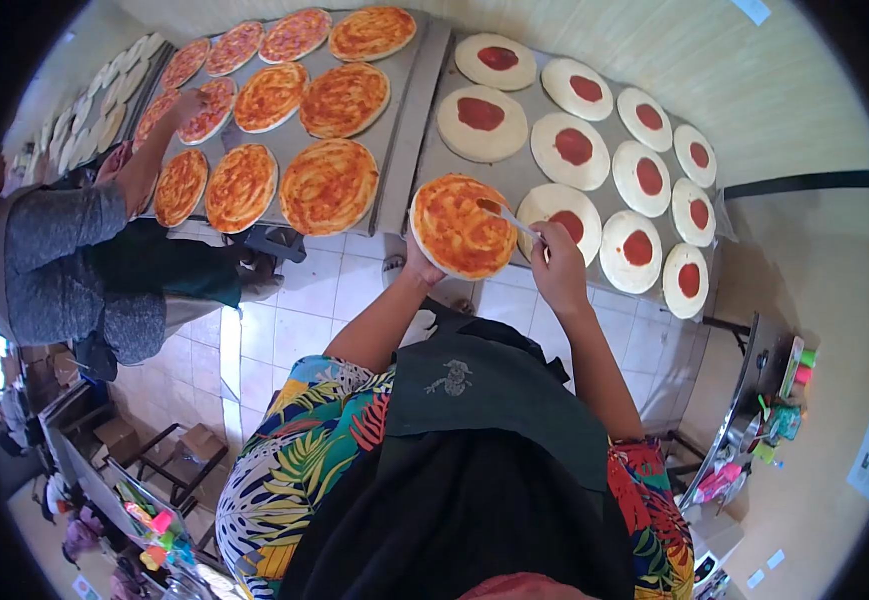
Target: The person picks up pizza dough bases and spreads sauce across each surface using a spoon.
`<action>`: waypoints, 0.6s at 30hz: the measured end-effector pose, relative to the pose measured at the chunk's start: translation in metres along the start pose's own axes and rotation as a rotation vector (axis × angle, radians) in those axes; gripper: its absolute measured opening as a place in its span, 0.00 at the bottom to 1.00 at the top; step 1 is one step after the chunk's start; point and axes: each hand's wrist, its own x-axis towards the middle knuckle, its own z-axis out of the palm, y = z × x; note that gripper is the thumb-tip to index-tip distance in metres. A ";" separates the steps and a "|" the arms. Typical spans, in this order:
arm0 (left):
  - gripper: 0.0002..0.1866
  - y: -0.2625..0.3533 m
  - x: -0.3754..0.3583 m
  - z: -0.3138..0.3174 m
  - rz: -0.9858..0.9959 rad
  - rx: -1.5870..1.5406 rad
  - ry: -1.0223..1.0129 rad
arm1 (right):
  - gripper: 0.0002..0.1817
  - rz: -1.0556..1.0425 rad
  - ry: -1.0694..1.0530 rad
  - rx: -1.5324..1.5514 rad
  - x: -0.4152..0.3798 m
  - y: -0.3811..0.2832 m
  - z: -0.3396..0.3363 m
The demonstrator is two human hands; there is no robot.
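Observation:
My left hand (pixel 423 262) holds up a round dough base (pixel 463 228) from below, its top mostly covered with red sauce. In my right hand (pixel 558 262) is a spoon (pixel 511 218), its tip resting on the sauce near the base's right side. Behind and to the right, a metal table (pixel 500 178) bears several dough bases, each with a dab of red sauce in the middle. The nearest of these, a dough base (pixel 545 205), lies just beside the held one.
On the left table (pixel 410 90) lie several bases spread with sauce. A co-worker (pixel 65 260) stands at its left, one hand over a base. Further left is a rack of plain dough (pixel 105 95). A shelf (pixel 745 400) stands at the right.

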 end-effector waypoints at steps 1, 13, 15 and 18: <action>0.38 0.002 0.006 -0.006 -0.056 -0.058 -0.067 | 0.10 -0.013 0.016 0.011 0.000 0.004 0.004; 0.50 0.010 0.016 -0.030 0.078 0.162 0.529 | 0.10 -0.023 0.153 0.123 0.009 0.004 0.012; 0.51 0.007 0.010 -0.019 0.109 0.245 0.624 | 0.10 -0.056 0.168 0.125 0.009 0.012 0.026; 0.53 0.003 0.000 -0.003 0.125 0.577 0.671 | 0.11 -0.063 0.095 0.100 0.003 0.045 0.066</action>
